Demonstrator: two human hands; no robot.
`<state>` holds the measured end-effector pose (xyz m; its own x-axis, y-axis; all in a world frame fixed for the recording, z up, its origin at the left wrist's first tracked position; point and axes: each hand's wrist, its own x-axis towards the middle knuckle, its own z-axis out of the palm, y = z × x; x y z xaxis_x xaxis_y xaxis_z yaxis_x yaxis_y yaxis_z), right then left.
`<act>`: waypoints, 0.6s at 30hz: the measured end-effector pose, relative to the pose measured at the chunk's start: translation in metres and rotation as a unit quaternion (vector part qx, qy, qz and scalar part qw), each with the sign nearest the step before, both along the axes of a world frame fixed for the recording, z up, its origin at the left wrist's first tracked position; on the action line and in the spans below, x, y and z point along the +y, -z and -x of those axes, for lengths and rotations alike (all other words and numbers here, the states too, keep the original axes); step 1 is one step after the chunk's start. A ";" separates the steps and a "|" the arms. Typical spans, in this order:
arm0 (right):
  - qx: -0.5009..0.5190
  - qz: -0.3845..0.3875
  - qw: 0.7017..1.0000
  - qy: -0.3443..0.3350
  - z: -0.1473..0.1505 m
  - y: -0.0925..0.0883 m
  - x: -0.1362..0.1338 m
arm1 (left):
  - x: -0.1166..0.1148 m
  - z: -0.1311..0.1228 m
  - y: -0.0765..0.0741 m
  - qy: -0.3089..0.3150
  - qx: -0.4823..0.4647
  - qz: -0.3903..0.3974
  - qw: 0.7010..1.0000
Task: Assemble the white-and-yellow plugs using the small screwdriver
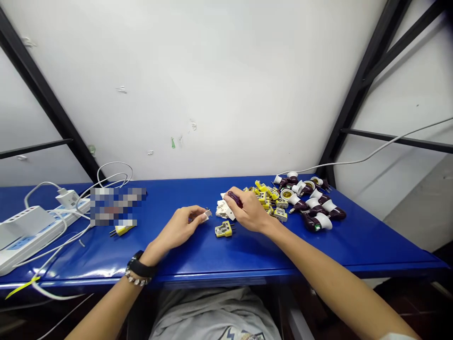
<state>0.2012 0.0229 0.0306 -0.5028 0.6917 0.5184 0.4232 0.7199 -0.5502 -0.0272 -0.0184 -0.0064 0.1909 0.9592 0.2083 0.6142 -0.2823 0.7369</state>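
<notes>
My left hand [184, 223] pinches a small white plastic piece [207, 215] between thumb and fingers, just above the blue table. My right hand [250, 210] is closed around a dark purple rounded object [235, 199]; the rest of it is hidden by the fingers, so its kind cannot be told. Beside and below that hand lie several flat white plastic pieces [222, 208]. Between my hands, nearer to me, one yellow plug [223, 229] with an open metal-filled body lies with its prongs to the right.
Several yellow plugs [264, 192] are heaped behind my right hand. Farther right lie several purple-and-white lamp holders [313, 204]. On the left are a white power strip [38, 226], cables, another yellow plug [123, 230] and a blurred-out patch. A white wall stands behind the table [191, 257].
</notes>
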 end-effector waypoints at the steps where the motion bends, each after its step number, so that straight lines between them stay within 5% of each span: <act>1: -0.012 -0.008 1.000 0.002 0.000 0.000 0.000 | 0.002 0.006 0.000 -0.012 0.017 0.002 1.000; 8: -0.120 -0.031 0.992 0.016 0.000 -0.001 0.000 | 0.011 0.018 -0.006 -0.062 0.108 0.002 0.992; 18: -0.237 -0.024 0.971 0.000 -0.002 0.001 0.000 | 0.018 0.027 -0.019 -0.055 0.138 0.067 0.987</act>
